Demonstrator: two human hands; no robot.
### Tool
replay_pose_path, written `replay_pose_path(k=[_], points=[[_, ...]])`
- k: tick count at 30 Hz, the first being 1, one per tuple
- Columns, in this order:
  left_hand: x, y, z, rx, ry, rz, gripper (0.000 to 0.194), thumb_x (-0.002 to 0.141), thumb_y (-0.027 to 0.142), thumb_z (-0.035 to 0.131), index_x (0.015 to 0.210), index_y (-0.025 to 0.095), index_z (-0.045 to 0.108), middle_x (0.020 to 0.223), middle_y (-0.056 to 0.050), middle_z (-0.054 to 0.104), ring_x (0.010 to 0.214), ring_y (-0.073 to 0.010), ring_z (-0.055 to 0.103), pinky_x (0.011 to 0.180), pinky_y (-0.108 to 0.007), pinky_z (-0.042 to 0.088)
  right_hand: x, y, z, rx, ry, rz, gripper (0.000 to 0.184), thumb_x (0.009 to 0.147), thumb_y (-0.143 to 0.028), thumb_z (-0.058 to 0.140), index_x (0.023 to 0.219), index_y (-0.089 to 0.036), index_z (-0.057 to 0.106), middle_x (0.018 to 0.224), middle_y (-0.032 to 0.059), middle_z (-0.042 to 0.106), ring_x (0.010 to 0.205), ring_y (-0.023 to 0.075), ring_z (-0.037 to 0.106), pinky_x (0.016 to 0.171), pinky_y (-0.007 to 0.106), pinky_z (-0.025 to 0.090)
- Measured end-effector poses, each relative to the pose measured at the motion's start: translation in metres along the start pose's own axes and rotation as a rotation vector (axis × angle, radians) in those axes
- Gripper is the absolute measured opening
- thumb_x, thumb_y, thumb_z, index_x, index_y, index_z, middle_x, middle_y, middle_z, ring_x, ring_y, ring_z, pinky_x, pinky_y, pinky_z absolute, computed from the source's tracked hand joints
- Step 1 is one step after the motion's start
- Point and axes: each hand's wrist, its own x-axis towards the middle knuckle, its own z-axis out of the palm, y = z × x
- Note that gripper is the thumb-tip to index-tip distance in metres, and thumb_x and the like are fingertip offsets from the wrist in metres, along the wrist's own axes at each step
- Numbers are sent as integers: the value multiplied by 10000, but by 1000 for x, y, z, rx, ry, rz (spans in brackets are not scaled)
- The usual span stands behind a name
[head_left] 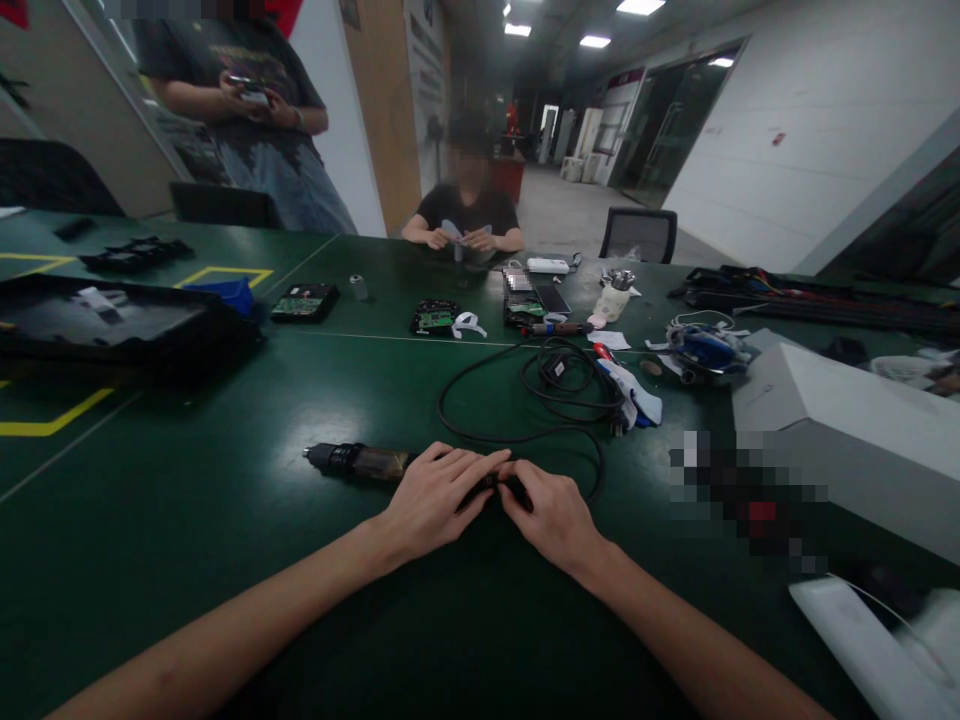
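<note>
A dark electric screwdriver [379, 463] lies sideways on the green table, its bit end pointing left. My left hand [439, 495] is closed over the rear half of its body, thumb on the near side. At the tail end, my right hand [551, 510] pinches with thumb and fingers close together, almost touching the left fingertips. What exactly the right fingers grip is mostly hidden; it looks like the dark cable end at the tool's tail. Beyond both hands, a black cable [517, 438] loops and coils on the table.
Left stands a large black tray [150, 345] beside a blue bin [225, 295]. Circuit boards [435, 317], a second screwdriver [559, 328] and a cup of bits [613, 300] lie farther back. A white box [840, 420] is at right. Two people [469, 215] are across the table.
</note>
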Motion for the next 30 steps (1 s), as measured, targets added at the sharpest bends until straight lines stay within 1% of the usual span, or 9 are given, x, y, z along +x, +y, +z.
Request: replay_pose_path(k=[2,6,11,16,19,21,24,27,30], points=[[0,0,0,-11,-13,7,554,1035,265,510,1570,270,365,1247,-47,714,1094,-187,686,938,-366,451,0,0,0,-4,-7,5,120,1018,-217,570,1133,-236,597,1098,49,729,889,205,722,786,317,552],[0,0,2,5,7,-31,508,1043,284,513,1541,271,412,1235,-52,719,1074,-201,690,945,-385,443,-1,1,0,-6,-5,-3,126,1010,-212,584,1133,-234,598,1103,51,729,909,204,724,810,313,553],[0,1,1,-24,-8,-7,555,1037,270,509,1572,267,362,1263,-55,710,1096,-192,685,955,-374,444,-1,0,-1,-8,-1,-3,130,1015,-216,581,1141,-235,603,1106,50,727,910,203,724,807,313,551],[1,2,-2,8,10,-36,526,1034,287,520,1546,270,402,1243,-49,716,1072,-197,689,942,-379,447,-1,-1,-1,-14,-2,11,128,1022,-216,571,1144,-239,603,1103,45,722,895,202,718,794,318,547],[1,2,-2,-24,0,5,560,1030,264,505,1572,265,362,1258,-52,711,1091,-186,689,947,-371,454,-2,-1,0,-11,8,3,136,1021,-219,572,1153,-238,602,1096,48,723,907,205,717,809,322,548],[1,1,-1,-24,5,22,540,1034,253,494,1562,262,381,1234,-54,719,1070,-181,695,938,-366,459,-2,-1,-1,-14,7,1,136,1020,-218,574,1150,-239,605,1085,47,724,891,203,717,796,320,548],[1,0,0,12,28,-10,494,1032,287,520,1519,259,442,1204,-49,726,1046,-189,697,924,-369,458,-2,-2,-1,-21,3,9,123,1020,-213,570,1136,-241,603,1087,44,724,873,200,716,777,316,545],[0,1,-1,-8,2,-15,536,1022,292,537,1541,269,404,1243,-41,713,1083,-188,687,948,-371,449,-1,-2,-2,-8,-3,7,118,1020,-214,569,1132,-240,598,1097,45,723,885,203,717,780,315,543],[1,1,-3,-37,-24,4,539,1033,254,508,1555,278,375,1257,-38,707,1104,-179,681,961,-366,443,-1,-2,-2,-1,-6,4,113,1017,-216,574,1124,-238,601,1089,48,727,877,204,719,775,314,545]])
